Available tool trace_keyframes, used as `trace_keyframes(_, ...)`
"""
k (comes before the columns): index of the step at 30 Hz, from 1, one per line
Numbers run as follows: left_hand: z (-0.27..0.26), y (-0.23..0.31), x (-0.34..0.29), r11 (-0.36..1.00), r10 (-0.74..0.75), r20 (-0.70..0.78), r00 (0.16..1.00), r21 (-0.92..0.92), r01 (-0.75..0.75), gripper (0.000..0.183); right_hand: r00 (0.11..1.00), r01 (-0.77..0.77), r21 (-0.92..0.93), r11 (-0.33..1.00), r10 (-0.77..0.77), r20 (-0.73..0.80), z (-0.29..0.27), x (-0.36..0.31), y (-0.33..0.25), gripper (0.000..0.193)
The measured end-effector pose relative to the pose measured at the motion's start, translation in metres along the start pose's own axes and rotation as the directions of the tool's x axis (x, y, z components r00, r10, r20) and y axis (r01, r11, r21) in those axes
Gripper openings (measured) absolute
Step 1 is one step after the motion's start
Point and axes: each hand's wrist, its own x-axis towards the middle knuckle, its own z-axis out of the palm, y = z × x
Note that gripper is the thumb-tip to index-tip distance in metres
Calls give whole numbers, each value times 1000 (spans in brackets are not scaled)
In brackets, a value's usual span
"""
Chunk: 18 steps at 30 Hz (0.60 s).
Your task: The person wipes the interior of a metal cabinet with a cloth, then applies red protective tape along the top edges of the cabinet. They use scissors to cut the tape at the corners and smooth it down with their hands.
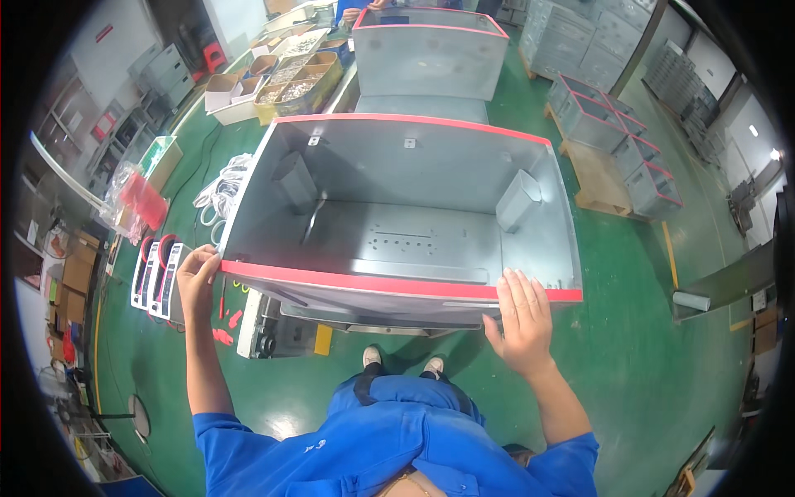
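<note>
A large grey metal box (389, 174), open at the top, stands before me with red edging strip (397, 284) along its rim. At the near left corner my left hand (197, 272) pinches the strip's end between thumb and fingers. My right hand (522, 323) rests on the near rim toward the right corner. Its fingers lie stretched out over the strip, with the thumb apart against the outer wall. Inside the box are two angled metal pieces, one at the left wall and a right one (518, 201), and a floor with small holes.
Behind stands another grey box (431, 54), with a person's hands beside it. Bins of small parts (302, 83) fill the far left. White cable (222, 192) and white devices (157, 279) lie at the left. More boxes (600, 116) sit on a wooden pallet (600, 178) at right.
</note>
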Motion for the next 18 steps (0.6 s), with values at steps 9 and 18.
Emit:
trace_keyframes(9,-2,-2,0,998,-44,-82,996,37,47,22,1000,-5,-29,1000,6,25,5,-2,-5,47)
trace_keyframes(18,3,12,-9,996,-87,-38,995,-13,87,7,999,-9,-29,1000,11,46,11,-5,-9,56)
